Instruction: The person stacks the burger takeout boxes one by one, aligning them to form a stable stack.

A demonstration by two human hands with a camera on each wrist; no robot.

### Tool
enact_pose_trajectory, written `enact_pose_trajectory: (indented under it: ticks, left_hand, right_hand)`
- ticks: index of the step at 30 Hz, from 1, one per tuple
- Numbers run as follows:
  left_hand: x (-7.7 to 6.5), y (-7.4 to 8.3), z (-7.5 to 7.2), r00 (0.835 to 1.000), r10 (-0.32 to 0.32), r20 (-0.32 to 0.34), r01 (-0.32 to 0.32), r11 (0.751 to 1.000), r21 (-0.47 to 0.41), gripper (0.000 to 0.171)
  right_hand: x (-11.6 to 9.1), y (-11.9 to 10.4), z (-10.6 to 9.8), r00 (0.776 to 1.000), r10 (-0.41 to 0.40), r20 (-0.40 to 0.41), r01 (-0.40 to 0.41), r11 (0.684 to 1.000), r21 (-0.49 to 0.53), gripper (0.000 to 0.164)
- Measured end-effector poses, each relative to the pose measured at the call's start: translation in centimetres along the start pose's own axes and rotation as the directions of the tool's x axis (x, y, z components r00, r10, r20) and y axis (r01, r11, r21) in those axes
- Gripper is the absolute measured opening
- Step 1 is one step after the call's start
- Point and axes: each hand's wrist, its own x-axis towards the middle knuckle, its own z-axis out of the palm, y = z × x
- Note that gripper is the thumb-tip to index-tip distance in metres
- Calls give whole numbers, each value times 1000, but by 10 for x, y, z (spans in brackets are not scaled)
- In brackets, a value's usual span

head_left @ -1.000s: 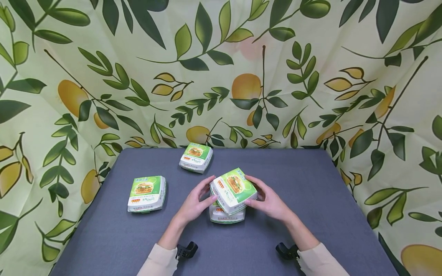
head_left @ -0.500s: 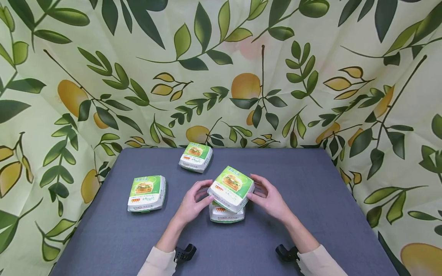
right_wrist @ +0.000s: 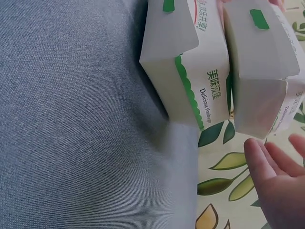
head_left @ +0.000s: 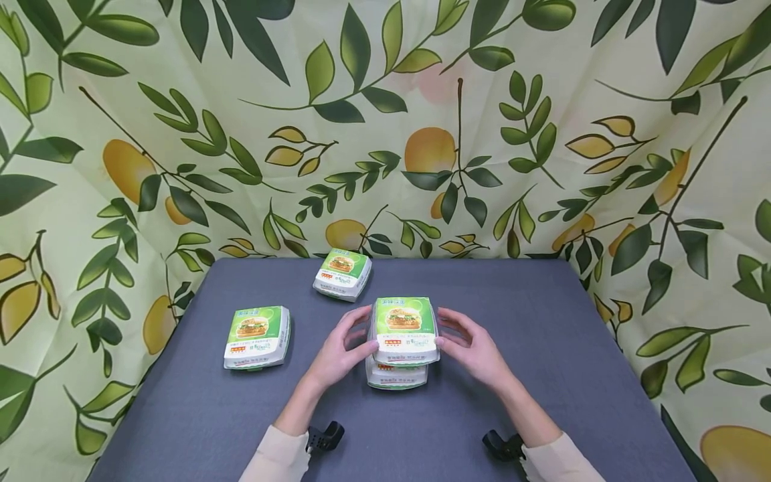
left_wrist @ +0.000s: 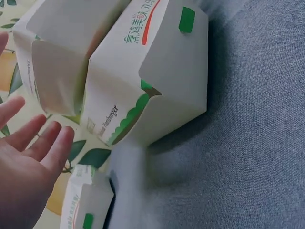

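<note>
Two green-and-white hamburger boxes are stacked in front of me in the head view. The upper box (head_left: 405,328) sits squarely over the lower box (head_left: 397,379), whose front shows beneath it. My left hand (head_left: 337,351) is at the stack's left side, its thumb by the upper box's front corner. On the right side my right hand (head_left: 472,349) stands with its thumb near the other front corner. In the left wrist view, the fingers (left_wrist: 50,143) are extended and apart from the box. Relaxed fingers (right_wrist: 259,160) also show just off the upper box in the right wrist view.
One matching box (head_left: 257,338) lies to the left on the dark blue-grey table (head_left: 518,294). Another box (head_left: 342,274) lies near the back edge, slightly turned. A leaf-and-fruit patterned curtain (head_left: 385,167) rises behind the table and along both sides.
The upper box has turned from a skewed angle to line up with the lower one. Both hands have stayed beside it, shifting slightly. The other two boxes have not moved.
</note>
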Motion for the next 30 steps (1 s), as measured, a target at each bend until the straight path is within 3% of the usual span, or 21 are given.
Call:
enact_pose_trajectory:
  ticks: [4, 11, 30]
  left_hand:
    - [1, 4, 2, 998, -20, 59, 20, 1000, -11, 69]
    - [-1, 3, 2, 997, -45, 58, 47, 998, -38, 69]
    - [-9, 3, -6, 998, -30, 64, 32, 999, -44, 67]
  right_hand:
    - [-1, 1, -1, 998, -18, 65, 16, 999, 30, 65]
    - [-2, 0, 1, 991, -54, 121, 51, 998, 21, 73]
    - [-6, -1, 11, 992, -30, 124, 33, 999, -28, 80]
